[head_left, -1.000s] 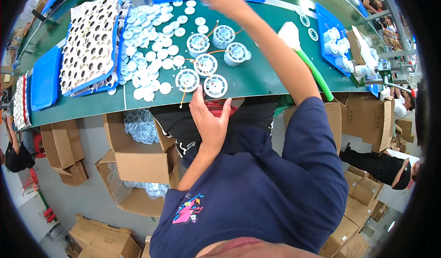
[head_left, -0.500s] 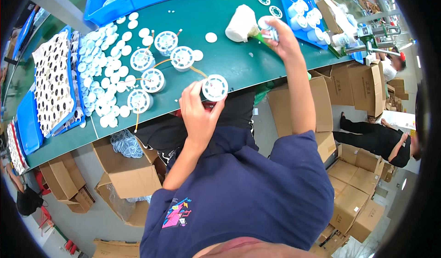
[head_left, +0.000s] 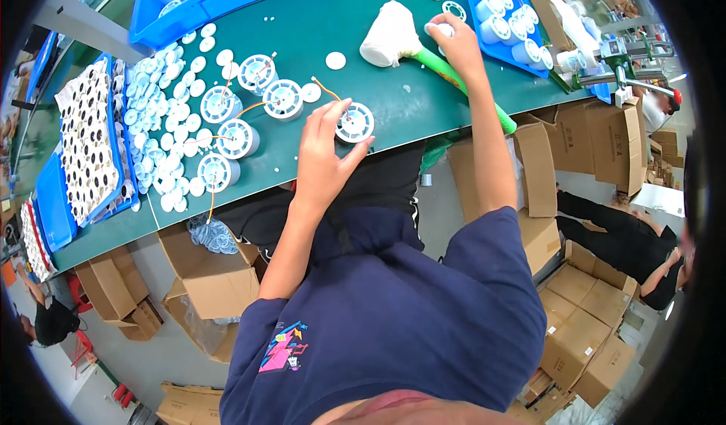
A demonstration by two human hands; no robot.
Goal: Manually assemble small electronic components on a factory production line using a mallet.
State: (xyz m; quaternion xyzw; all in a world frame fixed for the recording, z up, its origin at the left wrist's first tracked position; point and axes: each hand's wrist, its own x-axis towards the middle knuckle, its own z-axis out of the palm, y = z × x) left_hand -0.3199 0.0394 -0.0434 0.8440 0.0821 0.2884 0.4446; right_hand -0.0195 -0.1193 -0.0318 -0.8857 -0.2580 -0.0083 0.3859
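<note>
My left hand (head_left: 321, 156) curls round a white round motor housing (head_left: 355, 123) with a slotted top and an orange wire, near the table's front edge. My right hand (head_left: 459, 47) is closed on a white round part (head_left: 445, 30), mostly hidden under the fingers. Beside it lies a mallet with a white-wrapped head (head_left: 390, 35) and a green handle (head_left: 442, 69), which passes behind my right forearm. Several similar wired housings (head_left: 283, 99) stand left of my left hand. White discs (head_left: 174, 115) lie heaped farther left, and a single disc (head_left: 336, 60) lies near the middle.
A blue bin (head_left: 227, 1) stands at the far left, and a blue tray of white housings (head_left: 495, 28) at the right. Perforated white trays (head_left: 89, 141) are stacked at the left edge. A metal clamp fixture (head_left: 624, 69) sits far right. Cardboard boxes (head_left: 208, 281) stand below the table.
The housing at my left hand has shifted slightly up onto the table. My right hand has moved a little up and right, uncovering the mallet's green handle. My view has shifted a little.
</note>
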